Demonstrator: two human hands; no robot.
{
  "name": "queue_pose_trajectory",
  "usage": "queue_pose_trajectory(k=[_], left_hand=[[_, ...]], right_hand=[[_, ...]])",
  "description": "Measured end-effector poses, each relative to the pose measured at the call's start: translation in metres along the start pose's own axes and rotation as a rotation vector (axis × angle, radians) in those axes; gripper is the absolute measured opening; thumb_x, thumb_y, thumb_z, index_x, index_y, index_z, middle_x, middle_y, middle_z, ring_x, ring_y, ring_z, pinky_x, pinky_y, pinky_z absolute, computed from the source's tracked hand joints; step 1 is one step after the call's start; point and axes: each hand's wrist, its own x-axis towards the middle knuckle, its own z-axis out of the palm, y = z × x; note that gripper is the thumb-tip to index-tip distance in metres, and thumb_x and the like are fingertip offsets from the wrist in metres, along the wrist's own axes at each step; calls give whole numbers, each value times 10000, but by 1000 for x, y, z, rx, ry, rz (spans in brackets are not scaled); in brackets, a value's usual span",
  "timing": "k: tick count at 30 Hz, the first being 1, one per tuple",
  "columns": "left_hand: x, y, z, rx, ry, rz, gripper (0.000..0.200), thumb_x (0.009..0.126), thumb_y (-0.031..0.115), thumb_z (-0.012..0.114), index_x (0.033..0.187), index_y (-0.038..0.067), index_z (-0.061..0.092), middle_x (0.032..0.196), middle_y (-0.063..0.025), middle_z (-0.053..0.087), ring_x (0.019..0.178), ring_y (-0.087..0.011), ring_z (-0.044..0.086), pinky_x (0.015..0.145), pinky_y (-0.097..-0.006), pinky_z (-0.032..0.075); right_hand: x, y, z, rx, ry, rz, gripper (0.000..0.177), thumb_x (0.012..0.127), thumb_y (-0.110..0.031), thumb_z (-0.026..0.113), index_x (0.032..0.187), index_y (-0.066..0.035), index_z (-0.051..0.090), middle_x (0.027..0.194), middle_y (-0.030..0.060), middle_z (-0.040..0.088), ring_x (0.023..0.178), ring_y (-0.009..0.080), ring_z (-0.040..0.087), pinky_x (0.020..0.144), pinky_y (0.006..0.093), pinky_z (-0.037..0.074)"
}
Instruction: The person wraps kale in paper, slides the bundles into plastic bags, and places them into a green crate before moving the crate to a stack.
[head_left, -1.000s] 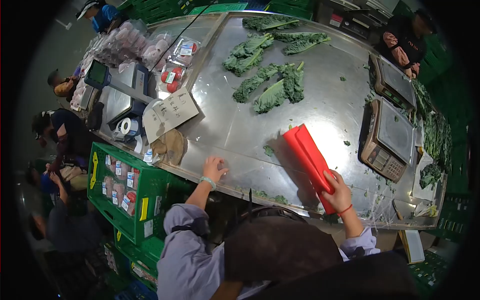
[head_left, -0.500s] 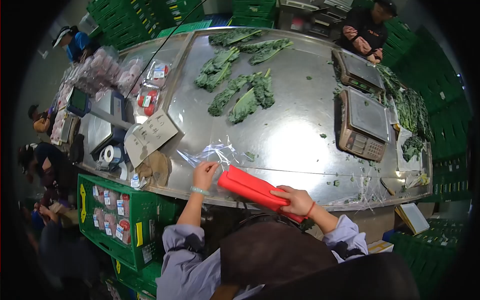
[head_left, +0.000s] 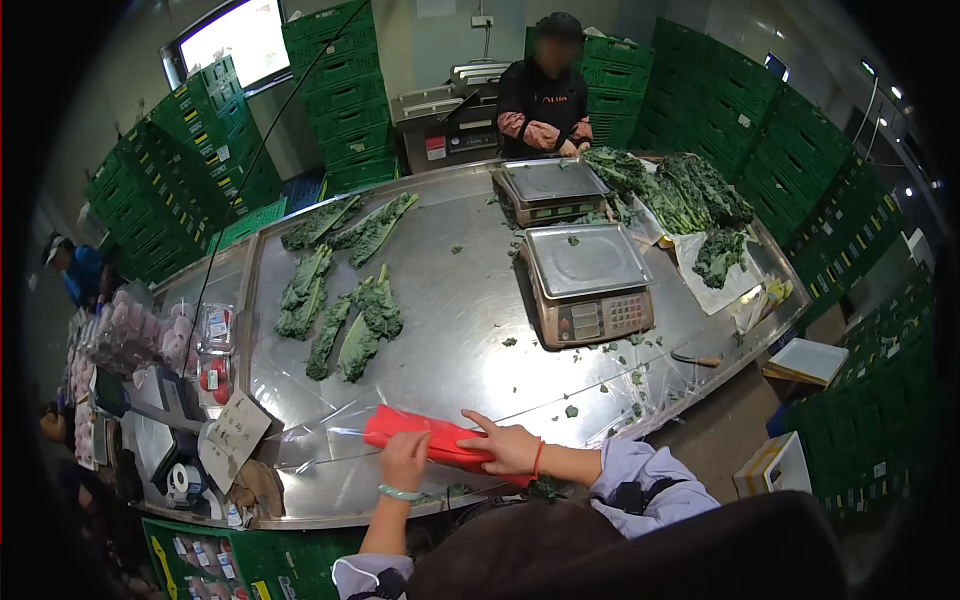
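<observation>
A red bundle, smooth like folded sheet or wrap (head_left: 440,440), lies slantwise at the near edge of the metal table. My right hand (head_left: 508,447), with a red cord at the wrist, grips its right part, the index finger stretched out along the top. My left hand (head_left: 405,462), wearing a pale bangle, is closed in a pinch over the bundle's left part; what its fingertips hold is hidden. Clear plastic film (head_left: 325,435) spreads on the table left of the bundle. Several kale leaves (head_left: 368,325) lie farther up the table.
Two scales (head_left: 586,265) stand right of centre, with piled kale (head_left: 690,195) beyond. A curved knife (head_left: 695,360) rests near the right edge. At left are a handwritten card (head_left: 235,435), a label roll (head_left: 185,482) and packed tomatoes (head_left: 213,375). A person (head_left: 545,100) stands across the table.
My view has swung right and up. My left hand has moved from the film's edge beside the bundle to over its left end. My right hand still grips the bundle.
</observation>
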Motion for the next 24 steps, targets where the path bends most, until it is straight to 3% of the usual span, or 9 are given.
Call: queue_pose_trajectory(k=[6,7,8,10,11,14,17,22,24], left_hand=[[30,72,39,-43,-164,82,187,772,89,718,955,71,684,934,-104,653,930,-303,610,838,-406,448],[25,76,37,88,-67,37,495,792,128,723,1254,103,549,1192,-112,583,1135,-311,533,980,-438,387],[18,75,46,93,-63,42,495,792,128,723,1254,103,549,1192,-112,583,1135,-311,533,980,-438,387],[-4,58,81,-269,240,-466,860,807,248,740,1479,113,220,1408,-105,404,1262,-269,425,1082,-403,275],[-8,49,97,-916,76,-829,916,879,298,683,1510,177,30,1484,-62,303,1300,-238,381,1081,-433,286],[-14,62,118,-1459,-238,-1125,813,930,343,614,1506,267,45,1469,-41,332,1290,-233,397,992,-471,370],[-29,80,127,-1284,-671,-1270,764,949,371,580,1495,342,47,1465,-24,334,1280,-218,411,894,-446,429],[-46,70,129,-1190,-516,-1291,778,970,364,541,1514,260,-4,1482,-58,341,1238,-202,457,926,-386,410],[-59,40,123,-794,-241,-827,699,986,294,510,1529,196,82,1328,-50,453,887,-100,489,696,-276,435]], right_hand=[[-30,33,-13,156,273,76,650,721,-269,719,1335,-215,513,1534,169,200,907,356,660,740,413,558],[-37,38,-14,138,350,111,646,724,-268,723,1333,-206,518,1532,166,213,906,357,660,745,408,559],[-43,44,-16,120,432,144,642,727,-267,728,1332,-197,524,1529,162,227,906,358,660,750,403,560],[-52,47,-16,79,508,114,622,734,-286,723,1317,-172,539,1524,165,242,867,366,667,744,406,563],[-59,42,-18,73,425,186,610,734,-292,722,1306,-166,553,1528,166,234,853,367,671,740,405,565],[-67,39,-12,69,314,244,581,728,-293,725,1280,-170,589,1541,186,190,830,368,679,724,408,568],[-51,52,-2,105,347,410,572,752,-344,718,1286,-187,590,1550,222,116,869,388,676,765,410,560],[-16,75,31,264,441,418,503,839,-364,678,1298,-180,580,1522,218,224,998,374,643,898,387,512],[-17,82,32,892,401,124,415,896,-279,625,1296,-177,584,1399,199,456,1019,333,637,925,339,496]])
